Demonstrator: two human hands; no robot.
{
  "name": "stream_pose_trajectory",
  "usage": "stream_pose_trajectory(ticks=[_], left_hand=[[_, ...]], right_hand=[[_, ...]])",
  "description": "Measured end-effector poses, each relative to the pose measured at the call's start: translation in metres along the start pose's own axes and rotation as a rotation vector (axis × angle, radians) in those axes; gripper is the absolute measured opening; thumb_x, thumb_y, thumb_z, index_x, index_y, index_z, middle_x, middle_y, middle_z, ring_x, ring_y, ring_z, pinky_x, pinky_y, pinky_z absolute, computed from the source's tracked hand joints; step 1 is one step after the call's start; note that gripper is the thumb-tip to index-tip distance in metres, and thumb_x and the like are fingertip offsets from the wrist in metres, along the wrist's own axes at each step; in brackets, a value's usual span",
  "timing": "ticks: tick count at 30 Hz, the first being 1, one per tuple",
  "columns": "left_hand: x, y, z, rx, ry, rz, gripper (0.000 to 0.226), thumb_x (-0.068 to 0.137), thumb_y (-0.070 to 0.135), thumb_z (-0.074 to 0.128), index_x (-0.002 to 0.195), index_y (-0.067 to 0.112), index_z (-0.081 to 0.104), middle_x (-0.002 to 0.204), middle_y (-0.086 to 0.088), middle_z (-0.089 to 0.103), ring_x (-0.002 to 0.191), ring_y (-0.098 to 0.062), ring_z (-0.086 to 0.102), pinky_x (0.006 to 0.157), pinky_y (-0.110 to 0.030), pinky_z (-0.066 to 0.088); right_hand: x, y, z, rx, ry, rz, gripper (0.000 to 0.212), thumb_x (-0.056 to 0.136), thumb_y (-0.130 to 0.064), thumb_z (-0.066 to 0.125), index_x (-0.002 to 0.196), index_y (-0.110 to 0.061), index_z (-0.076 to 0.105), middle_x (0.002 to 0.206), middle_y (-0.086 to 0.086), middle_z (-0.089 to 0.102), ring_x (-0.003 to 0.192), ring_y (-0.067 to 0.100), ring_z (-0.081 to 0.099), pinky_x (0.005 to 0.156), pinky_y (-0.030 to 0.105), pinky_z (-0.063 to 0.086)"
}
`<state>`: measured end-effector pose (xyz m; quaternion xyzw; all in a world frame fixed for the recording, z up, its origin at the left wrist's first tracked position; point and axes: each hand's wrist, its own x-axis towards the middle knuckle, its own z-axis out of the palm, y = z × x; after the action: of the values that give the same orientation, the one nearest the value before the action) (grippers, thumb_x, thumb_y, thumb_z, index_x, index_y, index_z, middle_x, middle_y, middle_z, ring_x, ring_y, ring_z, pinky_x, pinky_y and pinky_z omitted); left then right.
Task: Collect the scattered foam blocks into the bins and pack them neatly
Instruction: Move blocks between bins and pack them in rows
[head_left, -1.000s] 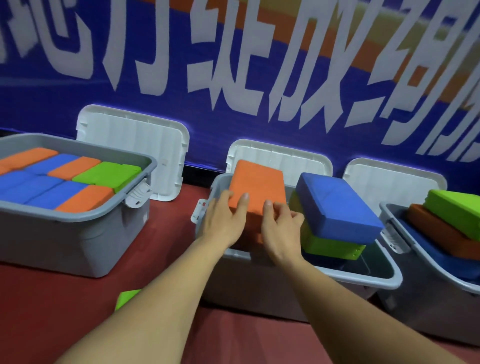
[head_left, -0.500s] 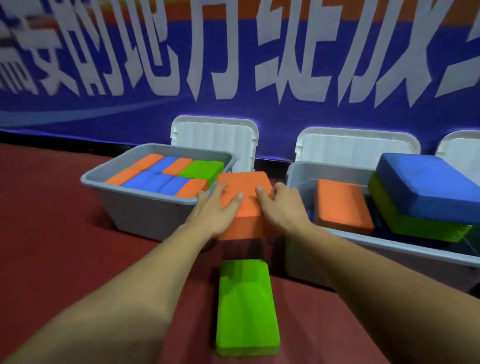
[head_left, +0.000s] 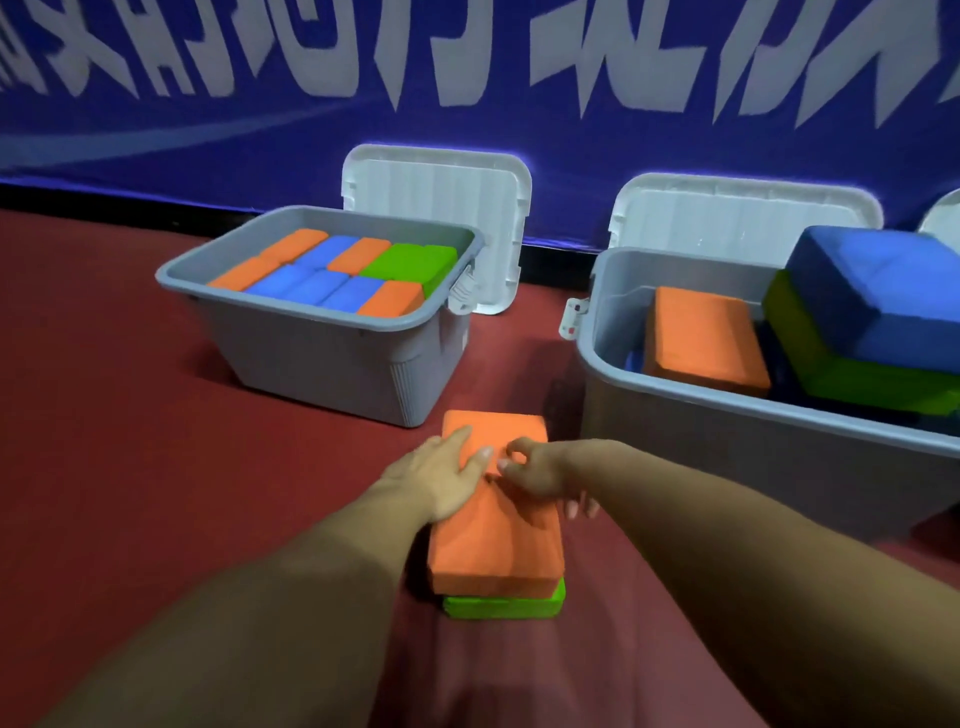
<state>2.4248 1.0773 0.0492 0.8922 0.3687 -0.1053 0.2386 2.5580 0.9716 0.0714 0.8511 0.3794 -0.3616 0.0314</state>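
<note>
Red floor (head_left: 130, 467); blue banner (head_left: 260, 156) behind; left hand (head_left: 441, 478) flat, released, on orange block (head_left: 498, 551); right hand (head_left: 545, 467) grip unclear.

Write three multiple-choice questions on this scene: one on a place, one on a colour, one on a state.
1. The orange block under the left hand lies: A in a bin; B on a green block; C on a lid.
2. The topmost block in the right bin is: A blue; B orange; C green.
3. The left bin is: A empty; B shut by a lid; C open and packed.
Key: 1 B, green shows beneath it; 2 A, blue sits highest; 3 C, blocks fill it.
</note>
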Motion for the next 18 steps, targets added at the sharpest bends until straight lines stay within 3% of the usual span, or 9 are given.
stream_pose_trajectory(ticks=[1, 3, 6, 8, 10, 14, 18], left_hand=[[0.002, 0.000, -0.001, 0.002, 0.047, -0.006, 0.065, 0.101, 0.067, 0.021, 0.159, 0.039, 0.020, 0.163, -0.007, 0.029, 0.148, -0.029, 0.033, 0.117, -0.043, 0.028], [0.006, 0.006, -0.004, -0.049, 0.150, -0.006, 0.063, 0.101, 0.067, 0.021, 0.156, 0.037, 0.030, 0.156, -0.004, 0.036, 0.141, -0.030, 0.042, 0.112, -0.043, 0.035], [0.013, 0.026, -0.010, -0.120, 0.281, 0.025, 0.056, 0.101, 0.064, 0.025, 0.144, 0.034, 0.046, 0.140, -0.002, 0.046, 0.129, -0.033, 0.052, 0.104, -0.044, 0.041], [0.018, 0.045, -0.016, -0.167, 0.353, 0.053, 0.051, 0.102, 0.062, 0.026, 0.135, 0.032, 0.052, 0.130, -0.003, 0.049, 0.123, -0.033, 0.054, 0.100, -0.044, 0.043], [0.024, 0.068, -0.022, -0.250, 0.416, 0.093, 0.049, 0.103, 0.059, 0.026, 0.130, 0.032, 0.056, 0.125, -0.003, 0.052, 0.121, -0.032, 0.055, 0.098, -0.044, 0.043], [0.042, 0.116, -0.030, -0.410, 0.497, 0.217, 0.047, 0.106, 0.049, 0.024, 0.123, 0.024, 0.059, 0.125, -0.010, 0.058, 0.124, -0.034, 0.052, 0.100, -0.044, 0.040], [0.060, 0.157, -0.030, -0.466, 0.500, 0.291, 0.045, 0.104, 0.050, 0.028, 0.125, 0.023, 0.058, 0.124, -0.008, 0.058, 0.119, -0.034, 0.054, 0.097, -0.044, 0.044]], right_hand=[[0.003, 0.001, -0.001, 0.023, 0.009, -0.014, 0.065, 0.104, -0.062, 0.025, 0.161, -0.034, 0.011, 0.139, 0.023, 0.055, 0.080, 0.032, 0.071, 0.069, 0.035, 0.054], [0.006, 0.004, -0.007, 0.060, 0.092, -0.062, 0.062, 0.104, -0.061, 0.029, 0.158, -0.030, 0.025, 0.126, 0.020, 0.060, 0.076, 0.029, 0.071, 0.064, 0.034, 0.055], [0.005, 0.008, -0.020, 0.146, 0.312, -0.194, 0.051, 0.104, -0.057, 0.036, 0.130, -0.019, 0.058, 0.122, 0.013, 0.064, 0.087, 0.028, 0.067, 0.077, 0.038, 0.057], [-0.002, 0.015, -0.032, 0.208, 0.445, -0.275, 0.044, 0.104, -0.053, 0.039, 0.106, -0.017, 0.063, 0.111, 0.010, 0.069, 0.097, 0.029, 0.064, 0.086, 0.041, 0.053], [-0.010, 0.026, -0.046, 0.266, 0.572, -0.329, 0.039, 0.104, -0.047, 0.041, 0.097, -0.016, 0.063, 0.100, 0.007, 0.070, 0.094, 0.027, 0.063, 0.087, 0.044, 0.052], [-0.023, 0.059, -0.068, 0.364, 0.838, -0.289, 0.036, 0.104, -0.048, 0.043, 0.111, -0.020, 0.064, 0.101, 0.003, 0.070, 0.095, 0.022, 0.062, 0.083, 0.039, 0.049], [-0.019, 0.106, -0.084, 0.437, 1.075, -0.074, 0.034, 0.104, -0.044, 0.041, 0.116, -0.017, 0.060, 0.111, 0.009, 0.061, 0.105, 0.030, 0.059, 0.089, 0.041, 0.046]])
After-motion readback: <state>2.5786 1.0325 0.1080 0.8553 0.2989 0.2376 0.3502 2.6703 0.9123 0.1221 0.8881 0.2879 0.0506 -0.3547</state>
